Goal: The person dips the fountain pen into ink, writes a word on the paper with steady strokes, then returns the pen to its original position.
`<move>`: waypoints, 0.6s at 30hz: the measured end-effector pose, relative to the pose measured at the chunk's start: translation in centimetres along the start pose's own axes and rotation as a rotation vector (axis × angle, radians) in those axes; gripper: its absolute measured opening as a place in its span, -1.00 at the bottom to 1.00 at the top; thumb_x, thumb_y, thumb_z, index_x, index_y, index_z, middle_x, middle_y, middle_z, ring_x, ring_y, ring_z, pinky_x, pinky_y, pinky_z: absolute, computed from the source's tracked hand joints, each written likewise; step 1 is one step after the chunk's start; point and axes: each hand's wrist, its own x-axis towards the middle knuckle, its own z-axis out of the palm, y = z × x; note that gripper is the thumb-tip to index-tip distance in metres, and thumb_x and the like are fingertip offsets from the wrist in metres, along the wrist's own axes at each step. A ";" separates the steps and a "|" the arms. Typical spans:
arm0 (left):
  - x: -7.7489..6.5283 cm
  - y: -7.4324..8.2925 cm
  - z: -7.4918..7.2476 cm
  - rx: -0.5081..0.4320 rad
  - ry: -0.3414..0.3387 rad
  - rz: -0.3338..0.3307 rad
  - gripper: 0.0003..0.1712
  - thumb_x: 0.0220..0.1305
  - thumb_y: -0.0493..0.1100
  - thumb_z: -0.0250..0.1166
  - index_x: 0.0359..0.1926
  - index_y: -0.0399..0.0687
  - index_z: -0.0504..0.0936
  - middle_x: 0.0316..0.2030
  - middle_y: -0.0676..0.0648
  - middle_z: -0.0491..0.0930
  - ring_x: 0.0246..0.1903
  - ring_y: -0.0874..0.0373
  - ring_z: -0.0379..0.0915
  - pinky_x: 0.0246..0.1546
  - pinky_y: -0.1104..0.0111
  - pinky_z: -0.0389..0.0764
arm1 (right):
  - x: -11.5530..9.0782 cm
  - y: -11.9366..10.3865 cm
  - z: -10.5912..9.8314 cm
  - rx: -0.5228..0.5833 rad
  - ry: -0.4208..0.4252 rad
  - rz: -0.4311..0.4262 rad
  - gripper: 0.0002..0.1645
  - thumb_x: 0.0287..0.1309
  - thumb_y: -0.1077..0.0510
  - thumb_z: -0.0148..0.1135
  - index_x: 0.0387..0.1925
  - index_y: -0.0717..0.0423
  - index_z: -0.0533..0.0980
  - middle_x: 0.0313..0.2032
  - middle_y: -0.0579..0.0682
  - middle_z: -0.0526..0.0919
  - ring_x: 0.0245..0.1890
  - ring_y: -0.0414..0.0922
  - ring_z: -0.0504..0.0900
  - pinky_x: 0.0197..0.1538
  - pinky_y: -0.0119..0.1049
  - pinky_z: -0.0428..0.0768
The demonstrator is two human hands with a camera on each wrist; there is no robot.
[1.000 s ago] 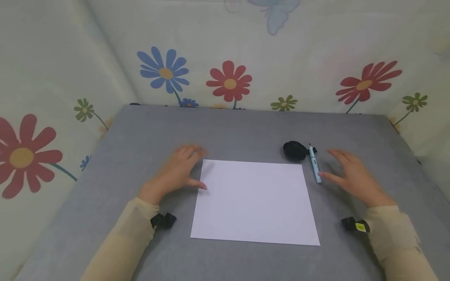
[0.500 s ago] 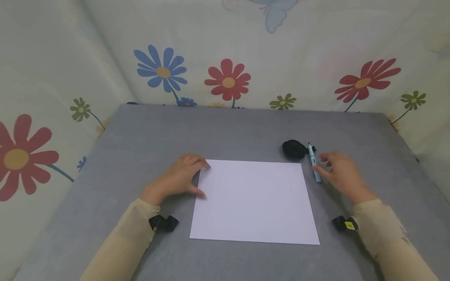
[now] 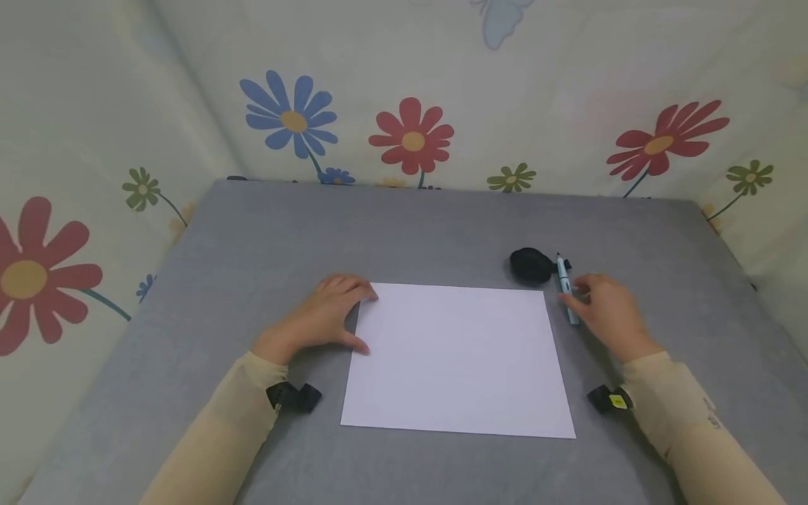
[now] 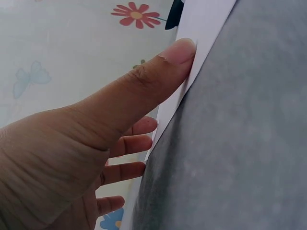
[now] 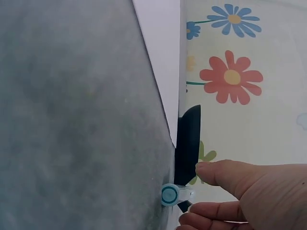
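Observation:
A white sheet of paper lies flat on the grey table. My left hand rests at the paper's left edge, its thumb touching the sheet and its fingers spread near the far left corner. Right of the sheet lies a light blue pen with a dark tip pointing away from me. My right hand is over the pen's right side, thumb and fingers apart. In the right wrist view the pen's round teal end shows between thumb and fingers, with a gap visible.
A black rounded object with a small tab lies beside the pen, just beyond the paper's far right corner. The grey tabletop ends at a flower-printed curtain behind and at the sides.
My right hand has moved left to the pen, its fingers drawing closer together. My left hand has settled onto the paper's left edge. Pen and paper stay where they were.

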 end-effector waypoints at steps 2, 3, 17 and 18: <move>0.1 0.0 0.0 0.006 0.000 0.002 0.03 -0.35 0.30 0.57 0.16 -0.09 0.47 0.18 -0.14 0.44 0.24 -0.09 0.28 0.35 -0.06 0.18 | 0.1 0.0 0.0 0.000 0.002 0.007 -0.50 0.17 0.10 0.29 -0.05 0.48 0.49 -0.19 0.38 0.55 -0.26 0.15 0.60 -0.36 -0.13 0.61; 0.1 0.0 0.0 0.007 -0.002 0.001 0.03 -0.35 0.30 0.57 0.16 -0.09 0.47 0.18 -0.13 0.44 0.24 -0.09 0.28 0.35 -0.05 0.17 | 0.1 0.0 0.0 -0.004 0.005 0.006 -0.51 0.16 0.10 0.29 -0.06 0.48 0.49 -0.20 0.38 0.56 -0.28 0.14 0.60 -0.38 -0.14 0.61; 0.1 0.1 -0.1 0.012 -0.019 -0.013 0.02 -0.33 0.32 0.56 0.16 -0.07 0.47 0.20 -0.13 0.43 0.25 -0.08 0.27 0.37 -0.04 0.16 | 0.6 0.2 0.3 -0.015 0.029 0.011 -0.54 0.13 0.12 0.31 -0.13 0.48 0.50 -0.44 0.23 0.59 -0.54 -0.08 0.43 -0.55 -0.39 0.31; 0.1 0.1 -0.1 0.011 -0.016 -0.011 0.02 -0.33 0.32 0.56 0.16 -0.08 0.47 0.20 -0.13 0.44 0.25 -0.09 0.27 0.37 -0.04 0.17 | 0.6 0.2 0.3 -0.009 0.028 0.012 -0.56 0.13 0.13 0.31 -0.14 0.47 0.50 -0.44 0.23 0.59 -0.55 -0.08 0.43 -0.56 -0.39 0.32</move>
